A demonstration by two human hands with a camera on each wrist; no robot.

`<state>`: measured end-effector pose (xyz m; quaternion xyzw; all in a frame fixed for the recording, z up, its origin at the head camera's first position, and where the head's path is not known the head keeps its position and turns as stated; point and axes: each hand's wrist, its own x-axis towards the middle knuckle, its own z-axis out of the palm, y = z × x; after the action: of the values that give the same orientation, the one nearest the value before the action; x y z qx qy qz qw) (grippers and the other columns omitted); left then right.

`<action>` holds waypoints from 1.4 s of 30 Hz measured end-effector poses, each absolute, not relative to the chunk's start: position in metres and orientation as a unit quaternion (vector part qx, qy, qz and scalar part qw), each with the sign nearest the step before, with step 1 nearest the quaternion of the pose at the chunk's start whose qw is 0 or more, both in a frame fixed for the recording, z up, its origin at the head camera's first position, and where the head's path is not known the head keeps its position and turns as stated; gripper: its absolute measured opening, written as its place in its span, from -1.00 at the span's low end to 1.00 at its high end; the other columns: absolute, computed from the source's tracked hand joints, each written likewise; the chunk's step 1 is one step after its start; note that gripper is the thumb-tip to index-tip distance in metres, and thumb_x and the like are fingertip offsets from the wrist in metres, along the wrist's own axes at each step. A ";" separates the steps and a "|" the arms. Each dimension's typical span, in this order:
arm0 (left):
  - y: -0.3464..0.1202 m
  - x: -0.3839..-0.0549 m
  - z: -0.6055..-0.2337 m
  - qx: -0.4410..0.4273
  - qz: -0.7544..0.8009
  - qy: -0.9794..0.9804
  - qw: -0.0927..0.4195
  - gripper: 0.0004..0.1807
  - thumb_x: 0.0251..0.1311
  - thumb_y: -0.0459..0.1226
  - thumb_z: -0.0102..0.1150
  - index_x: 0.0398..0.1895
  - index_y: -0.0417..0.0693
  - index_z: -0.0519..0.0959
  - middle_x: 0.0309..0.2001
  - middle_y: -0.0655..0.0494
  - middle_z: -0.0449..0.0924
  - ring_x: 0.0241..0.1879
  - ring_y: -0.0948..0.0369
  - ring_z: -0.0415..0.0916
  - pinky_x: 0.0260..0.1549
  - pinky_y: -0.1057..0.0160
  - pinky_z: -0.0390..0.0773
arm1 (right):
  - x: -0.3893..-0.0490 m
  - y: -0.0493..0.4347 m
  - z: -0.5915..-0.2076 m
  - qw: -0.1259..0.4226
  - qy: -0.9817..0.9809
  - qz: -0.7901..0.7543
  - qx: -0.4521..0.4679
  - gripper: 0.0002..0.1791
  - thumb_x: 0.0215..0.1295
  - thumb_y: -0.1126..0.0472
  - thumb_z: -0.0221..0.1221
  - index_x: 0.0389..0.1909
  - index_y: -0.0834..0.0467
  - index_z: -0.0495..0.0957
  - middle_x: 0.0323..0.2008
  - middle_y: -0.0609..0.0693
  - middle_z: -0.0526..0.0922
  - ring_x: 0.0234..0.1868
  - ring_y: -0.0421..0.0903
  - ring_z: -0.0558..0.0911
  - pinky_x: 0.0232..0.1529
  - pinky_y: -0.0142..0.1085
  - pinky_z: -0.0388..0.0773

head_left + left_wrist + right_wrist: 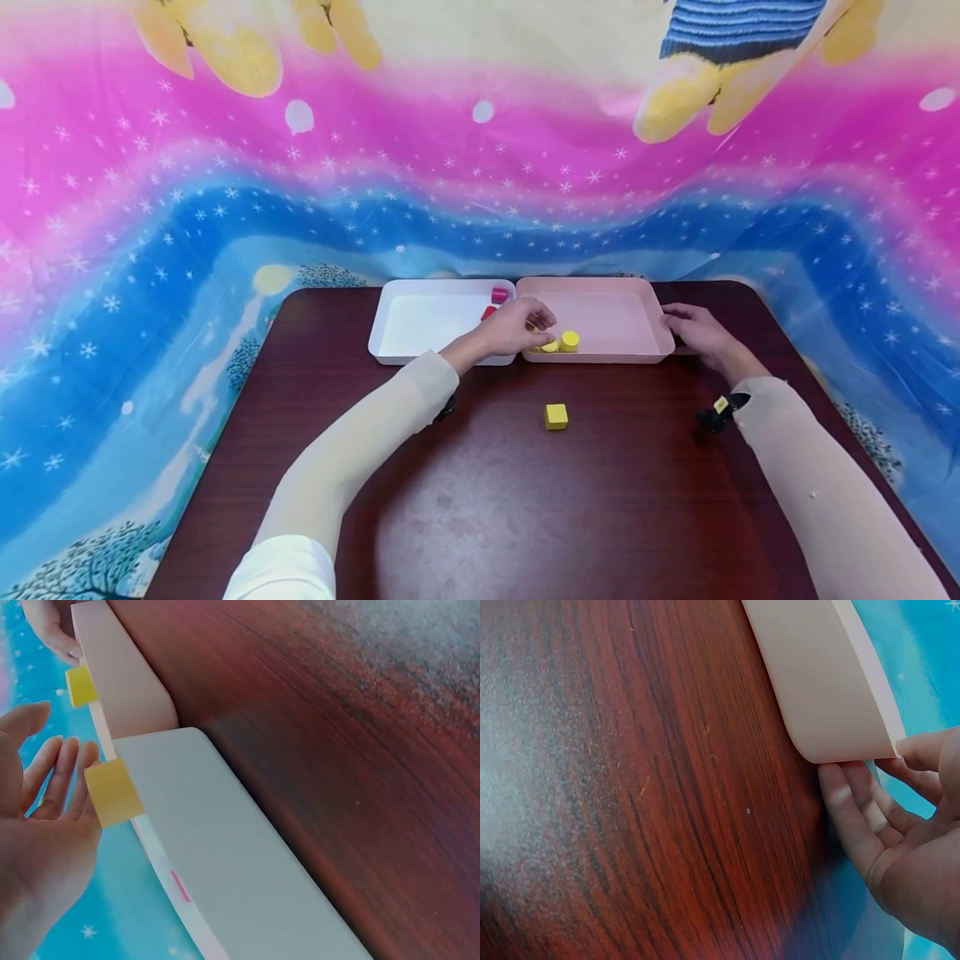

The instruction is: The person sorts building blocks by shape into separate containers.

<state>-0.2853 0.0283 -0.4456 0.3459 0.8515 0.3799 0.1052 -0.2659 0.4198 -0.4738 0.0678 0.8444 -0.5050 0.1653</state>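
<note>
My left hand (516,327) is over the seam between the white tray (384,325) and the pink tray (641,357), fingers loosely bent. In the left wrist view its thumb stands apart from the fingers, and a yellow block (114,792) shows in front of the fingertips at the tray rim. Another yellow cylinder (570,341) lies in the pink tray by the near wall. My right hand (701,333) grips the pink tray's right end, thumb at the rim and fingers (847,806) against the end wall's lower edge.
A yellow cube (556,417) sits on the dark wood table (480,500) in front of the pink tray. A magenta cylinder (499,295) and a red block (489,312) are in the white tray's right side. A patterned cloth (480,167) hangs behind the trays.
</note>
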 end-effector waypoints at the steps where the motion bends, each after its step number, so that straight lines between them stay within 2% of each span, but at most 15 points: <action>1: 0.028 -0.284 -0.444 0.350 0.382 0.849 0.103 -0.63 0.34 -0.20 0.47 0.13 -0.17 0.69 -0.01 0.10 0.67 -0.03 0.27 0.62 0.06 0.31 0.67 | -0.266 0.420 -0.474 0.166 0.844 -0.506 0.069 -0.33 0.76 0.01 -0.15 0.70 0.21 0.01 0.49 0.41 0.25 0.40 0.31 0.39 0.17 0.07 0.68; 5: 0.029 -0.281 -0.440 0.366 0.393 0.837 0.100 -0.61 0.32 -0.20 0.48 0.14 -0.16 0.68 0.01 0.09 0.66 0.01 0.22 0.65 0.13 0.22 0.67 | -0.265 0.420 -0.474 0.163 0.844 -0.506 0.067 -0.33 0.77 0.01 -0.16 0.70 0.21 0.02 0.50 0.41 0.24 0.40 0.31 0.40 0.15 0.05 0.70; 10: 0.029 -0.275 -0.435 0.369 0.403 0.831 0.107 -0.55 0.31 -0.19 0.48 0.19 -0.15 0.65 0.07 0.10 0.63 0.06 0.21 0.65 0.13 0.23 0.67 | -0.265 0.419 -0.474 0.161 0.844 -0.506 0.068 -0.34 0.77 0.01 -0.16 0.70 0.20 0.02 0.50 0.41 0.25 0.39 0.30 0.40 0.16 0.06 0.69; 23: 0.020 -0.253 -0.434 0.381 0.410 0.820 0.123 -0.48 0.28 -0.19 0.51 0.25 -0.12 0.61 0.12 0.09 0.61 0.13 0.09 0.65 0.14 0.07 0.69 | -0.263 0.418 -0.479 0.165 0.838 -0.515 0.068 -0.34 0.77 0.02 -0.16 0.70 0.23 0.02 0.51 0.43 0.24 0.39 0.30 0.41 0.11 -0.01 0.72; 29: 0.015 -0.247 -0.436 0.389 0.409 0.814 0.139 -0.45 0.30 -0.10 0.50 0.26 -0.15 0.60 0.15 0.01 0.61 0.12 0.13 0.66 0.12 0.17 0.70 | -0.263 0.419 -0.475 0.161 0.841 -0.512 0.070 -0.34 0.76 0.04 -0.15 0.69 0.23 0.03 0.50 0.42 0.24 0.39 0.31 0.40 0.11 -0.01 0.72; 34: 0.013 -0.240 -0.437 0.406 0.396 0.811 0.140 -0.45 0.29 -0.11 0.51 0.26 -0.14 0.61 0.13 0.02 0.64 0.11 0.08 0.66 0.11 0.11 0.71 | -0.262 0.419 -0.472 0.161 0.844 -0.508 0.065 -0.35 0.77 0.04 -0.17 0.69 0.23 0.03 0.51 0.42 0.23 0.41 0.32 0.38 0.15 0.05 0.69; 42: 0.011 -0.230 -0.438 0.424 0.381 0.804 0.169 -0.49 0.30 -0.12 0.50 0.23 -0.10 0.63 0.11 0.00 0.67 0.11 0.08 0.67 0.11 0.27 0.67 | -0.264 0.418 -0.472 0.160 0.846 -0.503 0.067 -0.36 0.77 0.05 -0.17 0.69 0.22 0.04 0.50 0.41 0.24 0.41 0.30 0.38 0.15 0.03 0.70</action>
<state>-0.2301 0.0112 -0.4383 0.4242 0.8040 0.3809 0.1692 -0.2645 0.4181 -0.4715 0.0667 0.8465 -0.5033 0.1602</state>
